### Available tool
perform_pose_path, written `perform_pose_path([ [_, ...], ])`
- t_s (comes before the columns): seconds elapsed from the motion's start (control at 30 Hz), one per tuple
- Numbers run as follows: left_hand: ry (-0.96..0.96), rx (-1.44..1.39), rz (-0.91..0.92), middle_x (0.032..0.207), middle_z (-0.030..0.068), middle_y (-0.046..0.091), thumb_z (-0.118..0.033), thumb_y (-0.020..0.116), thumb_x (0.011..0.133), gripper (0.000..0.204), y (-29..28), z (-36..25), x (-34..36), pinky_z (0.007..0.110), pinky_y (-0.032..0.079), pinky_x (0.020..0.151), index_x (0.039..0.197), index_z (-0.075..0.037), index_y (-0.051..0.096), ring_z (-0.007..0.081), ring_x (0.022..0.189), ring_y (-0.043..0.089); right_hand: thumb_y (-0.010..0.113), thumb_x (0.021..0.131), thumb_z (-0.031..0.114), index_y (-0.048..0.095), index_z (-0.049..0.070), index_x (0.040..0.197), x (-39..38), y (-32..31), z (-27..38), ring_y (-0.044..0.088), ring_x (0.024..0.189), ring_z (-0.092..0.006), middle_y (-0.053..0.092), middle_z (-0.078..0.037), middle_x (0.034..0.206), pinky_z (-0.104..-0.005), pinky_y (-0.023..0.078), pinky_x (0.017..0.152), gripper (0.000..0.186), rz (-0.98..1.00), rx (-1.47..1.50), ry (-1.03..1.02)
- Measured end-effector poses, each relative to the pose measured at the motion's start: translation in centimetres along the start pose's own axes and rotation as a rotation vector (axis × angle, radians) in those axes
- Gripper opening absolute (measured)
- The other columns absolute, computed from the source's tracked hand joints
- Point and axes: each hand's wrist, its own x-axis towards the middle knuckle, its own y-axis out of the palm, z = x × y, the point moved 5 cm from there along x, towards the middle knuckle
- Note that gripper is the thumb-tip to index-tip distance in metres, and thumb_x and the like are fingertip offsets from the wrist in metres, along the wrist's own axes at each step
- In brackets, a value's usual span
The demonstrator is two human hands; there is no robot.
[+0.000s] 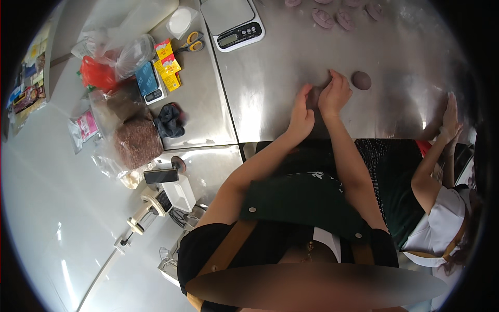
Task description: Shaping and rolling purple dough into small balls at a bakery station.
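Observation:
On the steel table in the head view, my left hand (304, 115) and my right hand (335, 93) are cupped toward each other, open with loosely curved fingers. A dark, soft-looking lump (314, 98) is partly hidden between them; whether either hand touches it, I cannot tell. A smooth mauve-brown ball (361, 80) lies just right of my right fingertips. Several pressed mauve pieces (323, 18) lie farther back, right of a white scale (233, 28).
A co-worker's hands (449, 117) are at the table's right. On the left counter are a small scale (150, 80), scissors (193, 42), yellow packets (169, 65), a dark cloth (169, 119) and bags (138, 140). A phone (160, 177) and white container (179, 195) sit lower left.

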Motion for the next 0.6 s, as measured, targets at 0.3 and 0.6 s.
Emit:
perform_pose_path([
  [0.3, -0.119, 0.083, 0.151, 0.138, 0.0207, 0.038, 0.014, 0.033, 0.07, 0.069, 0.3, -0.3, -1.1, 0.037, 0.025, 0.111, 0.138, 0.003, 0.029, 0.0306, 0.132, 0.035, 0.052, 0.088, 0.012, 0.061, 0.012, 0.105, 1.2, -1.7, 1.7, 0.058, 0.094, -0.0241, 0.062, -0.004, 0.1, -0.0386, 0.039, 0.074, 0.019, 0.055, 0.089, 0.03],
  [0.6, -0.086, 0.152, 0.174, 0.135, 0.021, 0.04, 0.013, 0.035, 0.07, 0.066, 0.9, 0.4, -0.5, 0.037, 0.026, 0.11, 0.136, 0.004, 0.031, 0.0308, 0.129, 0.038, 0.052, 0.086, 0.009, 0.061, 0.014, 0.105, -1.0, -0.8, -1.5, 0.059, 0.092, -0.0257, 0.063, -0.006, 0.098, -0.0402, 0.038, 0.075, 0.021, 0.07, -0.017, 0.031],
])
